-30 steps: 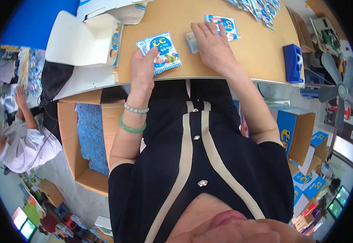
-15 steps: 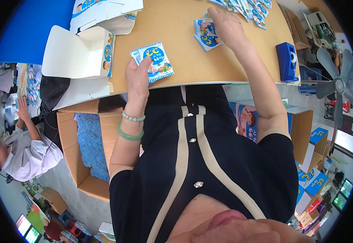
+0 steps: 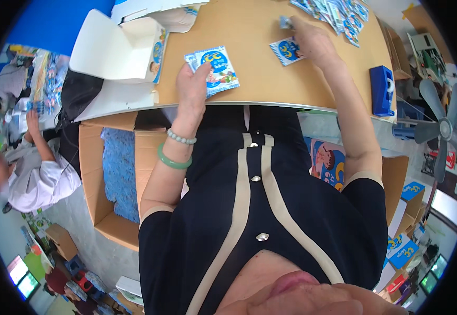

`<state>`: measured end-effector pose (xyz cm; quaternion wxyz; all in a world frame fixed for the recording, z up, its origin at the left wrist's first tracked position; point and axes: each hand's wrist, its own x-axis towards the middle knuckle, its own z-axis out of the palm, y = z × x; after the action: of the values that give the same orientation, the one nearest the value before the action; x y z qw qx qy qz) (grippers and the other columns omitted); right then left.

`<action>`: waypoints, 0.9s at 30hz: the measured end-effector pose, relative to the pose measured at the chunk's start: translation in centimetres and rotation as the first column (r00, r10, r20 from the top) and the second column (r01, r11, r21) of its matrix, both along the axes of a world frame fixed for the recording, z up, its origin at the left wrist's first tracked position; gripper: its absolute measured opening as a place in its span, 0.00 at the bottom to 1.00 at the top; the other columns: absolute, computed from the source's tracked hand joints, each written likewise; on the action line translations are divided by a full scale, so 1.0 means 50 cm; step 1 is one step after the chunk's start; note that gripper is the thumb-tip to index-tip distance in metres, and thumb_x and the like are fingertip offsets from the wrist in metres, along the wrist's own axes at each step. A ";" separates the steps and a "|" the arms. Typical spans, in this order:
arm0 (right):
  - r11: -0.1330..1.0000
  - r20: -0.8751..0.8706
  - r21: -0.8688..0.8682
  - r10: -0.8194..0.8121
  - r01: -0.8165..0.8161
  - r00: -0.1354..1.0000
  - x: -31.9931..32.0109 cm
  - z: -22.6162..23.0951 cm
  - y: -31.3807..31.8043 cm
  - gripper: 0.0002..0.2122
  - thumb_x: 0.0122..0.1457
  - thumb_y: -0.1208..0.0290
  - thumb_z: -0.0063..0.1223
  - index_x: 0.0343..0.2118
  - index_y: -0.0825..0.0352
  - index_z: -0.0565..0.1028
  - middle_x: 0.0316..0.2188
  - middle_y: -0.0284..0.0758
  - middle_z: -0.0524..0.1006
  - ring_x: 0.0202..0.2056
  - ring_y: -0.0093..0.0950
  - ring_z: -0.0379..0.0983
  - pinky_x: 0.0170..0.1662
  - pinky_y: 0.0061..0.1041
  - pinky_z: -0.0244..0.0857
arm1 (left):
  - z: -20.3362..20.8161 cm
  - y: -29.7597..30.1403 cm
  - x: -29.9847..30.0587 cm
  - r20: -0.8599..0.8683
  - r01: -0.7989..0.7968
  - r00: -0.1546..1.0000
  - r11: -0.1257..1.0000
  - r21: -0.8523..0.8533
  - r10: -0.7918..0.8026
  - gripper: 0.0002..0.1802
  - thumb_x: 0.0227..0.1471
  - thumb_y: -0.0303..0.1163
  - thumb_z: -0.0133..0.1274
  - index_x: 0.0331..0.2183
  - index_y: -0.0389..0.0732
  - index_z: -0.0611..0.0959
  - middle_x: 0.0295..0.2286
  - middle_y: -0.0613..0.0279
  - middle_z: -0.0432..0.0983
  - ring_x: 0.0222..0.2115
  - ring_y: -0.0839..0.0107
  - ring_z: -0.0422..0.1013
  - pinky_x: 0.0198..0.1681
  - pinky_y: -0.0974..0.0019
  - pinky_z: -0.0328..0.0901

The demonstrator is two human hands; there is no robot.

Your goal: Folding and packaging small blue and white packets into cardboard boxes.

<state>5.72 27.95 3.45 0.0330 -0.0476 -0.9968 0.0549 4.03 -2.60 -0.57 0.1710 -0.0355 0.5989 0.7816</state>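
My left hand (image 3: 191, 86) is closed on a small stack of blue-and-white packets (image 3: 222, 73), thumb on top, just above the table's near edge. At the right, my right hand (image 3: 315, 43) has its fingers curled round a packet (image 3: 285, 22), of which only a bit sticks out past the fingertips. Partly under that hand, another packet (image 3: 287, 51) lies on the wooden table (image 3: 239, 26). Beyond it spreads a loose pile of the same packets (image 3: 336, 13). My palm hides how the right fingers meet the packet.
An opened white box (image 3: 118, 52) stands left of my left hand, with flat cartons (image 3: 157, 8) behind it. A blue tape dispenser (image 3: 382, 90) sits at the right edge. Below the table is a cardboard carton (image 3: 94, 184). A co-worker (image 3: 44, 178) is at far left.
The whole view has shifted slightly, moving the table things rightward. My right hand has lifted one packet away from the other beneath it. My left hand keeps its stack.
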 end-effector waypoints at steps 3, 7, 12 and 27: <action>0.975 -0.098 -0.221 -0.060 0.037 0.993 -0.004 0.016 -0.102 0.12 0.58 0.72 0.47 0.45 0.65 0.70 0.33 0.50 0.77 0.37 0.49 0.75 0.40 0.44 0.69 | -0.004 0.017 0.003 -0.113 -0.101 0.989 0.993 -0.069 0.092 0.09 0.57 0.26 0.49 0.40 0.32 0.77 0.35 0.57 0.80 0.32 0.71 0.77 0.36 0.66 0.72; 0.908 -0.276 -0.407 -0.017 -0.101 0.961 0.023 -0.022 -0.284 0.11 0.57 0.70 0.48 0.42 0.68 0.71 0.36 0.51 0.76 0.37 0.51 0.73 0.39 0.45 0.68 | -0.023 0.053 -0.009 -0.399 -0.230 0.914 0.899 -0.373 0.068 0.11 0.57 0.30 0.51 0.38 0.31 0.76 0.34 0.51 0.80 0.32 0.65 0.77 0.35 0.61 0.70; 0.809 -0.179 -0.586 -0.089 -0.034 0.980 0.036 -0.050 -0.319 0.14 0.55 0.70 0.50 0.43 0.71 0.71 0.42 0.52 0.72 0.41 0.51 0.69 0.44 0.41 0.67 | -0.010 0.063 -0.015 -0.387 -0.164 0.913 0.748 -0.643 -0.133 0.14 0.56 0.34 0.53 0.38 0.31 0.74 0.32 0.48 0.79 0.31 0.61 0.77 0.34 0.58 0.68; 0.744 -0.145 -0.634 -0.382 0.211 0.913 0.032 -0.021 -0.056 0.20 0.54 0.71 0.55 0.52 0.66 0.74 0.45 0.44 0.77 0.39 0.36 0.77 0.43 0.32 0.71 | -0.010 0.055 -0.022 -0.289 -0.041 0.937 0.761 -0.648 -0.195 0.18 0.49 0.34 0.59 0.39 0.35 0.75 0.33 0.55 0.81 0.34 0.63 0.78 0.37 0.60 0.70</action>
<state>7.31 25.14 2.39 0.1574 -0.2069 -0.8916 0.3708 2.91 0.14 -1.07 0.0750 0.0678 0.8517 0.5142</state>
